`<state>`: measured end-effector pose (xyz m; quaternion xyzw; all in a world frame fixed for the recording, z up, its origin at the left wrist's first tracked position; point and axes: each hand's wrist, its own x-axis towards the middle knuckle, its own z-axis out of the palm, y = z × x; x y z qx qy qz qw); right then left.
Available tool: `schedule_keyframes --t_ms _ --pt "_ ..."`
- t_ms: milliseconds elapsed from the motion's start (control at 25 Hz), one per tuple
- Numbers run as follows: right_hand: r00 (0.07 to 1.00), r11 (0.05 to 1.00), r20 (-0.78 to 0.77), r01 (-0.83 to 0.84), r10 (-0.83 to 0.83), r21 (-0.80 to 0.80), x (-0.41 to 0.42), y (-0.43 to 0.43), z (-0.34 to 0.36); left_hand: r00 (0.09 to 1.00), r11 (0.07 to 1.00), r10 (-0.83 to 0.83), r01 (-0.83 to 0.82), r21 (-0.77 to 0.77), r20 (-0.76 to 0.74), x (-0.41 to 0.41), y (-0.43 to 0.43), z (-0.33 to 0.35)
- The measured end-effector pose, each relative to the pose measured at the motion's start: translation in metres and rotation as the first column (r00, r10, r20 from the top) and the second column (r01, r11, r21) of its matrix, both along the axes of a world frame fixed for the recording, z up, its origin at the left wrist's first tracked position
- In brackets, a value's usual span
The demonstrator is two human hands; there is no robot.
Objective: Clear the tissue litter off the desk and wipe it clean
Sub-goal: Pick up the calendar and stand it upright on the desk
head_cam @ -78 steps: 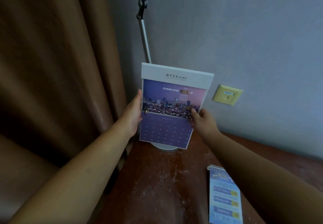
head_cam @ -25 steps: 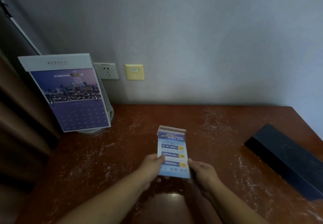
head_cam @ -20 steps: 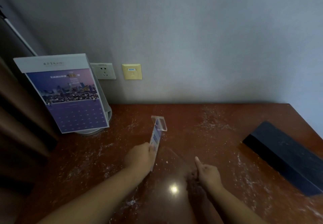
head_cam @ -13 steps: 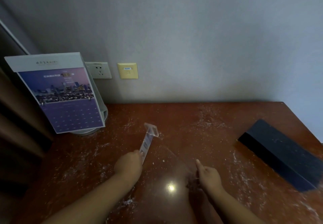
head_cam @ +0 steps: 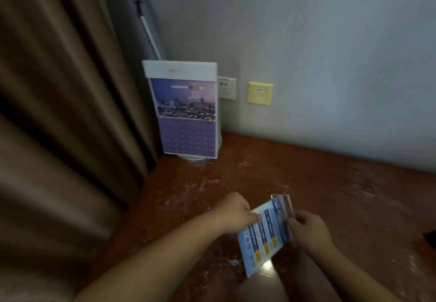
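Card (head_cam: 264, 233) print blurred; dark object (head_cam: 430, 239) cut off right

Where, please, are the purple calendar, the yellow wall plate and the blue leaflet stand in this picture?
purple calendar (head_cam: 186, 110), head view, on the city photo on its face.
yellow wall plate (head_cam: 260, 93), head view, at the plate's centre.
blue leaflet stand (head_cam: 265, 235), head view, on the middle of its printed face.

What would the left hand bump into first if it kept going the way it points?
The blue leaflet stand: the left hand points rightward and seems to hold that stand's edge. Just past it is the right hand, though depth is unclear.
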<state>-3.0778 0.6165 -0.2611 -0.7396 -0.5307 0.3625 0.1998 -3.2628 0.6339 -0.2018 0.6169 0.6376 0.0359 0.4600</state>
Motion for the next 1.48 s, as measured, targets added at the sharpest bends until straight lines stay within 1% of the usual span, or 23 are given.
schedule_keyframes --t_ms 40,80,160,200,280,320,360,440,520,640,800,920,960,1040,1080,1120,1160,1240,1320,1360,1400,1440,1480 --pt "1.0 1.0 -0.005 -0.03 0.03 0.0 -0.013 0.005 -0.002 0.98 0.987 0.153 -0.144 -0.076 0.128 -0.016 0.0 0.003" --pt "0.999 0.999 -0.026 -0.035 0.035 -0.009 -0.026 0.009 -0.005 0.903 0.943 0.32 -0.276 -0.185 0.285 -0.032 -0.002 0.006" --pt "0.993 1.0 -0.118 -0.027 0.026 -0.001 -0.058 0.019 -0.01 0.613 0.843 0.536 -0.417 -0.339 0.58 -0.06 -0.006 0.01" --pt "0.979 1.0 -0.204 0.016 -0.021 -0.025 -0.075 0.024 -0.011 0.519 0.82 0.552 -0.478 -0.314 0.652 -0.072 -0.007 0.009" --pt "0.869 0.98 -0.471 0.07 -0.15 -0.184 -0.11 0.035 -0.01 0.443 0.713 0.604 -0.672 -0.2 0.663 -0.093 -0.007 0.006" --pt "0.804 0.959 -0.563 0.036 -0.194 -0.28 -0.126 0.038 -0.008 0.408 0.615 0.657 -0.776 -0.139 0.633 -0.107 -0.004 0.004" --pt "0.763 0.935 -0.608 -0.014 -0.22 -0.355 -0.138 0.038 -0.007 0.375 0.517 0.709 -0.853 -0.078 0.597 -0.123 0.003 0.001" --pt "0.785 0.903 -0.584 -0.075 -0.209 -0.424 -0.149 0.034 -0.015 0.348 0.394 0.769 -0.919 0.031 0.536 -0.158 0.025 0.002" --pt "0.818 0.901 -0.541 -0.066 -0.198 -0.429 -0.147 0.028 -0.024 0.405 0.379 0.787 -0.913 0.152 0.465 -0.193 0.054 -0.002" --pt "0.797 0.902 -0.505 0.113 -0.333 -0.417 -0.134 0.025 -0.031 0.506 0.42 0.8 -0.856 0.301 0.324 -0.217 0.088 -0.015" --pt "0.692 0.849 -0.507 0.327 -0.514 -0.414 -0.12 0.023 -0.026 0.597 0.497 0.766 -0.785 0.37 0.237 -0.214 0.111 -0.036" --pt "0.644 0.805 -0.489 0.401 -0.588 -0.438 -0.119 0.019 -0.021 0.657 0.573 0.715 -0.746 0.338 0.238 -0.207 0.115 -0.035" --pt "0.64 0.794 -0.477 0.418 -0.602 -0.441 -0.118 0.018 -0.023 0.666 0.572 0.71 -0.735 0.364 0.229 -0.206 0.114 -0.03" --pt "0.622 0.789 -0.493 0.408 -0.609 -0.459 -0.122 0.018 -0.022 0.686 0.48 0.691 -0.672 0.564 0.228 -0.195 0.103 -0.019" --pt "0.612 0.791 -0.51 0.383 -0.604 -0.477 -0.129 0.019 -0.019 0.716 0.436 0.641 -0.635 0.637 0.275 -0.177 0.094 -0.016" --pt "0.602 0.797 -0.533 0.354 -0.594 -0.489 -0.134 0.021 -0.015 0.754 0.455 0.548 -0.632 0.628 0.362 -0.149 0.083 -0.014" --pt "0.563 0.803 -0.582 0.312 -0.587 -0.507 -0.141 0.024 -0.004 0.792 0.574 0.42 -0.611 0.546 0.444 -0.113 0.066 -0.014" --pt "0.397 0.852 -0.754 0.234 -0.523 -0.467 -0.137 0.036 0.031 0.874 0.855 0.168 -0.36 0.374 0.456 -0.037 0.023 -0.027" --pt "0.258 0.875 -0.854 0.314 -0.452 -0.369 -0.102 0.058 0.071 0.953 0.957 0.008 -0.095 0.276 0.302 0.005 0.01 -0.061" --pt "0.253 0.858 -0.868 0.416 -0.428 -0.302 -0.074 0.063 0.091 0.975 0.983 0.059 -0.094 0.157 0.213 0.017 0.014 -0.067" --pt "0.304 0.84 -0.87 0.505 -0.388 -0.198 -0.049 0.064 0.108 0.973 0.988 0.145 -0.153 0.029 0.182 0.029 0.024 -0.061" --pt "0.397 0.817 -0.851 0.574 -0.345 -0.063 -0.03 0.061 0.118 0.935 0.967 0.251 -0.229 -0.115 0.249 0.042 0.032 -0.051" --pt "0.561 0.807 -0.776 0.579 -0.287 0.121 -0.019 0.052 0.121 0.854 0.928 0.343 -0.244 -0.282 0.39 0.059 0.036 -0.033"
